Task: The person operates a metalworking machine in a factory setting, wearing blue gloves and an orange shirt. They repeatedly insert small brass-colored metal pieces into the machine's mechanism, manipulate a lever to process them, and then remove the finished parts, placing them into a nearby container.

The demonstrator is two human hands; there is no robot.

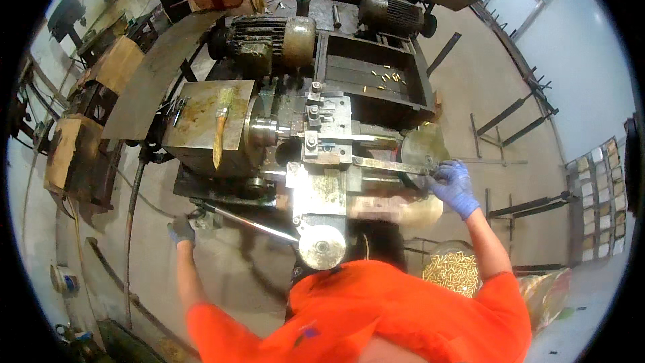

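Observation:
My right hand, in a blue-violet glove, is at the outer end of a flat metal bar on the lathe-like machine. Its fingers are bent together, and whatever they pinch is too small to make out. Just beyond them is a round metal pan. My left hand, in a dark grey glove, is low on the left beside the grip end of a long lever; its fingers are too dark to read. That lever runs to a round metal hub before me. The spindle chuck faces the tool slide.
A wooden-handled brush lies on the headstock cover. Several small brass-coloured pieces lie in a dark tray behind. A container of many brass-coloured pieces is below my right arm. Electric motors stand at the back; metal racks are on the right.

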